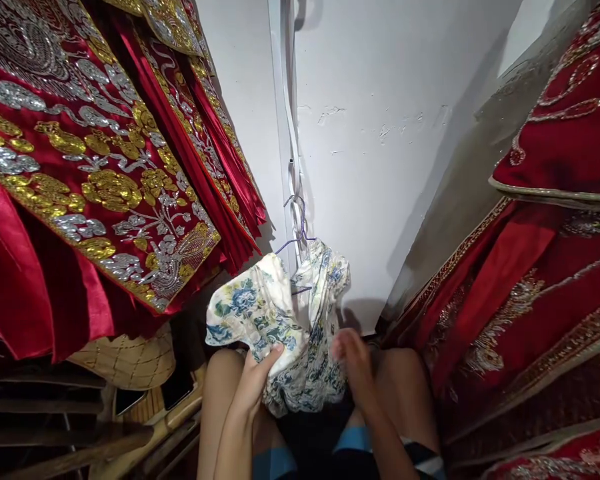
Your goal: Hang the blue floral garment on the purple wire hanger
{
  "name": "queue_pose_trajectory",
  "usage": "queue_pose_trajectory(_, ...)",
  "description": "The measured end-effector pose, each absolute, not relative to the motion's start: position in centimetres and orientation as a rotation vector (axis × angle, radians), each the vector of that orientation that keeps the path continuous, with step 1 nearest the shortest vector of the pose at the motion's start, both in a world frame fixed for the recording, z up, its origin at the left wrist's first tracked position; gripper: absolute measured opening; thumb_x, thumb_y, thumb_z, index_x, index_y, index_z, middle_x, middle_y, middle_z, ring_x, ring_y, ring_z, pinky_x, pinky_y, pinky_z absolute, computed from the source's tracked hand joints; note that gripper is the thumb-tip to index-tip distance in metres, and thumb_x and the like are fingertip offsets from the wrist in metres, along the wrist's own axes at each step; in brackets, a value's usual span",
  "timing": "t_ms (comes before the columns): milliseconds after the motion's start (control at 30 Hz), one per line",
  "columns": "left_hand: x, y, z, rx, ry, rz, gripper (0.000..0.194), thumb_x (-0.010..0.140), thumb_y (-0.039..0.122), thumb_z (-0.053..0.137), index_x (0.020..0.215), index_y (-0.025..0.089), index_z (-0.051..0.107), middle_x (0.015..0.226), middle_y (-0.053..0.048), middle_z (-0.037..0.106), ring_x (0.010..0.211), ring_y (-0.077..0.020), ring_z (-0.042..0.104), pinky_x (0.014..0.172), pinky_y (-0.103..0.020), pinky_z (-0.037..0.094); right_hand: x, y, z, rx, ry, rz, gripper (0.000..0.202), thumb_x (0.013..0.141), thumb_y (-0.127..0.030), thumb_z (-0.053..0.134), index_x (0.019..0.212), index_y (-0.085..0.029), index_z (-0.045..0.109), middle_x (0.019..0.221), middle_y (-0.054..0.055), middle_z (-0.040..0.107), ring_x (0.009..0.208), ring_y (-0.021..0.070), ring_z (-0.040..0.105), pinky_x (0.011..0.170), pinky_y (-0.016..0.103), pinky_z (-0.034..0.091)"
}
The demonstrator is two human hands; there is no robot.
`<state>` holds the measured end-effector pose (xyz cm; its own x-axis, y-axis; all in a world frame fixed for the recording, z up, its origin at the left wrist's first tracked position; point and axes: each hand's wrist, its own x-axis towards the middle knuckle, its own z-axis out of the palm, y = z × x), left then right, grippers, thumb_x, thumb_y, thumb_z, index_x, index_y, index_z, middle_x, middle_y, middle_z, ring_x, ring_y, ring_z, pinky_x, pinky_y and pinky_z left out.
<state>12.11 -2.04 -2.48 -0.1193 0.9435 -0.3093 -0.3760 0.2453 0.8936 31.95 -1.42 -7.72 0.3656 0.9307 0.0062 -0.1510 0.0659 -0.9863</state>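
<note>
A white garment with blue and green flowers (280,320) hangs on a thin purple hanger (303,230), bunched in its lower part above the person's lap. My left hand (260,377) grips the front of the cloth, its thumb lying on top and the other fingers behind. Close to the garment's right edge is my right hand (353,360), smeared by motion, so its fingers and any hold on the cloth cannot be made out.
Red embroidered garments hang at the left (115,187) and at the right (555,267). A white strap (283,87) runs down the pale wall (370,167). At the lower left are a quilted beige item (130,360) and wooden slats (80,460).
</note>
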Motion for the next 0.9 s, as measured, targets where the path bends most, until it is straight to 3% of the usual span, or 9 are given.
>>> queue_pose_trajectory(67, 12.2, -2.2, -2.4, 0.63, 1.161, 1.266, 0.078, 0.056, 0.032, 0.091, 0.127, 0.016, 0.063, 0.116, -0.013, 0.073, 0.12, -0.0337, 0.063, 0.105, -0.043, 0.048, 29.4, -2.0, -8.3, -1.126, -1.079, 1.338, 0.049, 0.085, -0.071, 0.051, 0.078, -0.023, 0.052, 0.06, -0.001, 0.057, 0.05, 0.0157, 0.051, 0.05, 0.029, 0.037)
queue_pose_trajectory(133, 12.2, -2.5, -2.4, 0.614, 1.145, 1.264, 0.079, 0.057, 0.031, 0.09, 0.129, 0.016, 0.061, 0.114, -0.013, 0.074, 0.116, -0.0335, 0.065, 0.104, -0.043, 0.05, 27.9, -2.1, -7.9, -1.046, -1.2, 1.425, 0.05, 0.088, -0.071, 0.048, 0.076, -0.023, 0.049, 0.057, -0.003, 0.053, 0.049, 0.0134, 0.047, 0.05, 0.027, 0.036)
queue_pose_trajectory(267, 11.9, -2.7, -2.1, 0.564, 1.135, 1.266, 0.084, 0.053, 0.03, 0.091, 0.13, 0.014, 0.061, 0.109, -0.013, 0.075, 0.11, -0.0336, 0.068, 0.101, -0.043, 0.052, 27.8, -1.9, -6.3, -1.009, -1.236, 1.36, 0.048, 0.09, -0.066, 0.049, 0.071, -0.021, 0.047, 0.053, -0.006, 0.043, 0.048, 0.0107, 0.039, 0.049, 0.025, 0.032)
queue_pose_trajectory(400, 11.9, -2.6, -1.9, 0.549, 1.112, 1.254, 0.084, 0.054, 0.03, 0.091, 0.13, 0.014, 0.06, 0.11, -0.013, 0.075, 0.108, -0.0332, 0.069, 0.102, -0.044, 0.052, 28.6, -1.9, -6.0, -1.028, -1.227, 1.352, 0.039, 0.092, -0.056, 0.052, 0.075, -0.021, 0.049, 0.057, -0.005, 0.047, 0.051, 0.0106, 0.04, 0.05, 0.024, 0.033)
queue_pose_trajectory(533, 12.3, -2.7, -1.9, 0.546, 1.101, 1.24, 0.081, 0.055, 0.029, 0.09, 0.129, 0.015, 0.06, 0.109, -0.012, 0.075, 0.109, -0.0329, 0.069, 0.103, -0.045, 0.051, 28.5, -2.2, -6.0, -1.025, -1.24, 1.254, 0.029, 0.093, -0.051, 0.053, 0.091, -0.022, 0.049, 0.07, -0.003, 0.053, 0.058, 0.0122, 0.044, 0.054, 0.024, 0.035)
queue_pose_trajectory(733, 12.1, -2.5, -1.9, 0.582, 1.124, 1.207, 0.073, 0.058, 0.028, 0.086, 0.125, 0.017, 0.06, 0.108, -0.013, 0.074, 0.107, -0.0346, 0.068, 0.1, -0.047, 0.051, 28.4, -2.7, -5.4, -1.059, -1.341, 1.181, 0.035, 0.096, -0.047, 0.049, 0.072, -0.022, 0.044, 0.061, -0.004, 0.042, 0.059, 0.0128, 0.039, 0.057, 0.027, 0.031)
queue_pose_trajectory(800, 12.0, -2.2, -2.4, 0.671, 1.234, 1.297, 0.071, 0.061, 0.031, 0.084, 0.125, 0.018, 0.058, 0.114, -0.014, 0.07, 0.115, -0.0352, 0.064, 0.103, -0.047, 0.048, 28.7, -2.8, -5.3, -1.064, -1.281, 1.222, 0.037, 0.095, -0.047, 0.05, 0.069, -0.022, 0.043, 0.058, -0.005, 0.041, 0.056, 0.0123, 0.038, 0.056, 0.027, 0.03)
queue_pose_trajectory(900, 12.6, -2.1, -3.9, 0.897, 1.627, 1.724, 0.072, 0.068, 0.035, 0.08, 0.131, 0.021, 0.047, 0.133, -0.013, 0.056, 0.129, -0.0315, 0.051, 0.11, -0.042, 0.04, 29.3, -3.0, -5.1, -1.091, -1.215, 1.24, 0.038, 0.092, -0.047, 0.054, 0.066, -0.022, 0.044, 0.053, -0.005, 0.042, 0.052, 0.0119, 0.039, 0.054, 0.027, 0.03)
